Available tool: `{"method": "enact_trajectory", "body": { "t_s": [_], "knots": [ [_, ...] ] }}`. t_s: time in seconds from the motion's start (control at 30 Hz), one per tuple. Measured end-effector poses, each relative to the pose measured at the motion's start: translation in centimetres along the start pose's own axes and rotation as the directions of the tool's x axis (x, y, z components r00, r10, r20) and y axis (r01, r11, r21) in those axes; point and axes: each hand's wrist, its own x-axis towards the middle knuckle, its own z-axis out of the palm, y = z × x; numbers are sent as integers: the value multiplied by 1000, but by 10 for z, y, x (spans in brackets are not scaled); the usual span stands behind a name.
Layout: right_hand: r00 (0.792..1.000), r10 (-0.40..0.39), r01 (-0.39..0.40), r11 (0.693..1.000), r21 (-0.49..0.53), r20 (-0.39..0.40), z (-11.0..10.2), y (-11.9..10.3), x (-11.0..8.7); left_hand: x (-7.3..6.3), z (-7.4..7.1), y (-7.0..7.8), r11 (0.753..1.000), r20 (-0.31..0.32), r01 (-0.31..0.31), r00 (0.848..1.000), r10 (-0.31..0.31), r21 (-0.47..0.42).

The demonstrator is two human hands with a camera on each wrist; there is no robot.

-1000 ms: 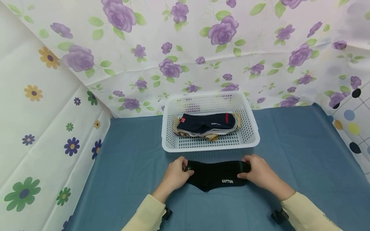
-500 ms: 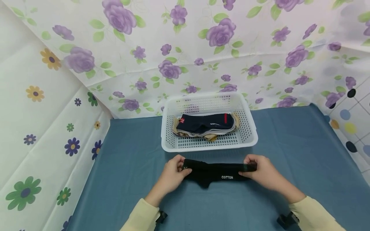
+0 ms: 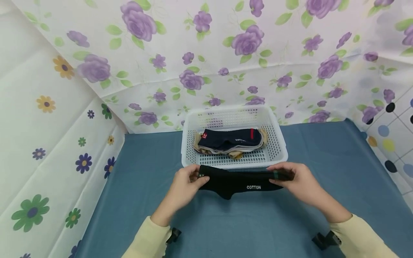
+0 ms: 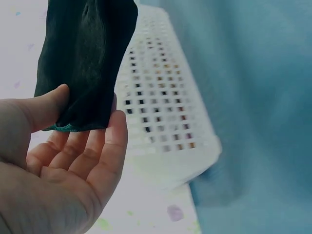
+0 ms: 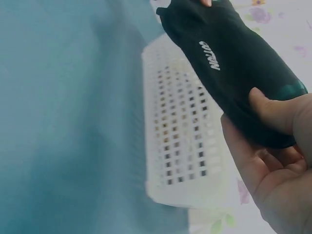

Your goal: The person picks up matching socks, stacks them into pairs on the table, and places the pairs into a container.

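Observation:
A black sock (image 3: 238, 181) with white COTTON lettering is stretched sideways between both hands, just in front of the white basket (image 3: 235, 166). My left hand (image 3: 184, 186) pinches its left end between thumb and fingers; the left wrist view shows the dark edge of the sock (image 4: 85, 73) under the thumb. At the other end, near a green band, my right hand (image 3: 300, 182) grips the sock with the thumb on top. In the right wrist view the sock (image 5: 234, 63) slants above the basket's side. Inside the basket lies a stack of folded socks (image 3: 229, 139), a navy one uppermost.
The basket stands on a blue cloth (image 3: 155, 161) close to the back. Behind it rises a white sheet with purple flowers (image 3: 190, 79), and another flowered sheet (image 3: 38, 154) borders the left side. Dotted sheeting (image 3: 388, 143) edges the right.
Both hands have lifted the black sock off the cloth and carried it toward the basket. They have also spread slightly apart, and the sock now overlaps the basket's front rim in the head view.

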Motion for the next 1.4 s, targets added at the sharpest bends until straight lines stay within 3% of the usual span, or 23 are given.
{"method": "enact_trajectory", "body": {
  "t_s": [0.13,0.3,0.5,0.7,0.9,1.0,1.2,1.4],
  "knots": [
    [1000,-1,1,999,-37,0,-12,-10,10,13,-10,11,1000,-41,-4,999,6,28],
    [1000,-11,9,995,-101,-22,-31,-28,34,34,-26,25,1000,-40,6,999,-6,23],
    [999,23,-27,992,-127,-37,-52,-50,71,68,-41,35,998,-32,29,999,-27,48],
    [998,54,-59,982,-181,-29,-58,-53,110,103,-50,36,994,-27,66,998,-64,86],
    [997,78,-69,945,-320,17,-57,-44,144,134,-44,24,989,-16,140,990,-139,44],
    [991,110,-80,941,-327,74,-53,-39,155,144,-38,17,982,-26,189,982,-188,32],
    [969,202,-150,936,-318,140,-46,-28,173,158,-27,8,965,-8,260,966,-260,30],
    [968,213,-138,889,-437,128,-42,-21,183,169,-21,4,952,9,285,958,-287,111]
  ]
}}
